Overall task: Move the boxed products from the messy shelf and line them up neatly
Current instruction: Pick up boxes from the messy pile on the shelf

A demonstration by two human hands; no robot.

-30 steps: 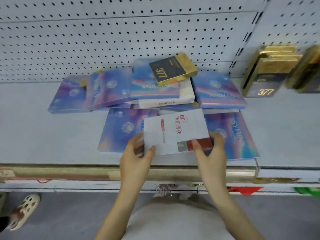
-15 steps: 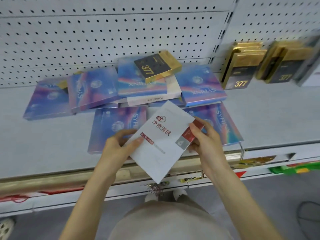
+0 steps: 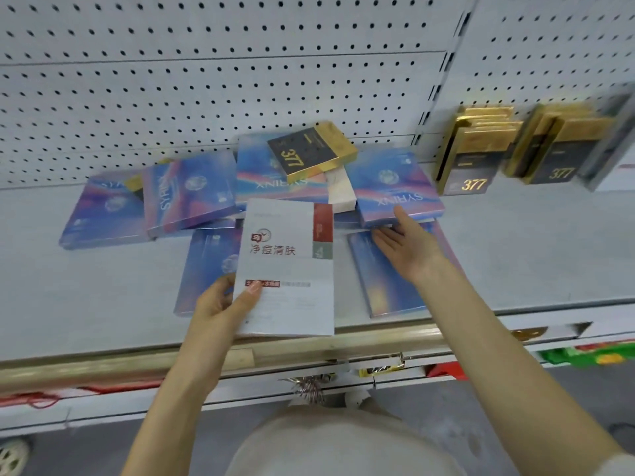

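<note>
A flat white box with a red stripe point(image 3: 287, 266) stands upright in my left hand point(image 3: 220, 305), which grips its lower left corner above the shelf's front edge. My right hand point(image 3: 409, 243) is off that box, fingers spread, reaching over a blue-purple box point(image 3: 388, 283) and touching the underside of another blue-purple box point(image 3: 395, 187). Several more blue-purple boxes point(image 3: 189, 190) lie scattered and overlapping on the shelf point(image 3: 68, 297). A black-and-gold "377" box point(image 3: 311, 152) lies tilted on top of the pile.
Black-and-gold "377" boxes point(image 3: 474, 159) stand lined up on the shelf to the right, with a second row point(image 3: 556, 152) beside them. A pegboard wall point(image 3: 206, 80) backs the shelf. A wooden rail point(image 3: 309, 348) runs along the shelf's front edge.
My right hand let go of the white box and reached forward to the blue-purple boxes. My left hand alone now holds the white box, turned upright.
</note>
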